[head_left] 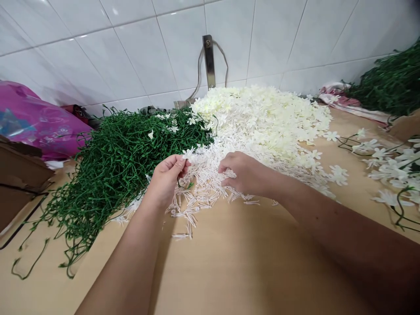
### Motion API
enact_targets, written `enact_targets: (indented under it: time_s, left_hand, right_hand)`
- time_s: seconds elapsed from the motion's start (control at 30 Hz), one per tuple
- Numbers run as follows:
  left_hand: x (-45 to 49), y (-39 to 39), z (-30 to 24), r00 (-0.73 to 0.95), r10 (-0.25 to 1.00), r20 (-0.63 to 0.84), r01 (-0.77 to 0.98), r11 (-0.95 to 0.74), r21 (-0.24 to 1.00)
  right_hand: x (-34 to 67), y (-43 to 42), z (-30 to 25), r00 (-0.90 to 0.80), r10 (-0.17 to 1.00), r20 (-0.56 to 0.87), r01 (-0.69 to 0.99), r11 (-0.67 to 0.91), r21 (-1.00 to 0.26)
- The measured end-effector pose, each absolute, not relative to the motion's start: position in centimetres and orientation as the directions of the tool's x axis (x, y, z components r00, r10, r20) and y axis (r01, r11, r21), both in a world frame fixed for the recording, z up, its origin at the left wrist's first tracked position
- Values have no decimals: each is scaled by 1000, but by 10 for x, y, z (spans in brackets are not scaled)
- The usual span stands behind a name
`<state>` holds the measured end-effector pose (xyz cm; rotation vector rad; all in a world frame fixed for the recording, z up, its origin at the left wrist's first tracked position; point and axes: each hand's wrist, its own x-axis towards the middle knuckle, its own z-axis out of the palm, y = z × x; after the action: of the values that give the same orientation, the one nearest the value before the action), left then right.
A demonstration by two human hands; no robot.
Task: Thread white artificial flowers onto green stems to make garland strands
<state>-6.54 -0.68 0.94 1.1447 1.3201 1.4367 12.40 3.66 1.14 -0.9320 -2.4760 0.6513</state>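
Thumb and fingers of my left hand [170, 177] pinch an artificial flower with white petals [188, 154]; a bit of green stem shows below the fingers. My right hand [238, 173] is over the heap of small white stamen pieces [206, 188], its thumb and forefinger apart with nothing visible between them. Behind the stamens rises a large pile of cream-white plastic petals [265, 113]. A tangled heap of green plastic stems [121, 148] lies to the left of my left hand, with a few white petals on top.
Finished-looking white flowers on stems [390, 168] lie at the right. More green stems [390, 78] sit behind them by a cloth [357, 105]. A pink plastic bag [42, 122] and a cardboard box [22, 175] stand at the left. A metal bracket [209, 61] leans against the tiled wall.
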Motion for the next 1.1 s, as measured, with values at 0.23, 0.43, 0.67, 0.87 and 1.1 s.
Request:
enact_targets:
  time_s: [0.23,0.43,0.67,0.87,1.1]
  left_hand:
    - [-61,-10,15,-166,986,22,84,-8,996]
    - [-52,-12,15,-49,994,-101,105,105,989]
    - [-81,-8,4,-239,887,396,814,-39,579]
    - [-114,-10,7,-365,795,485,929,273,251]
    - [-121,-10,2,-379,849,368,921,308,239]
  right_hand:
    - [130,47,9,-721,676,152,622,728,-288]
    - [141,58,26,-552,799,238,683,597,-421]
    - [144,58,33,-400,854,333,684,520,-511]
    - [144,56,32,-358,845,396,659,529,-534]
    - [147,62,33,-337,836,433,669,536,-515]
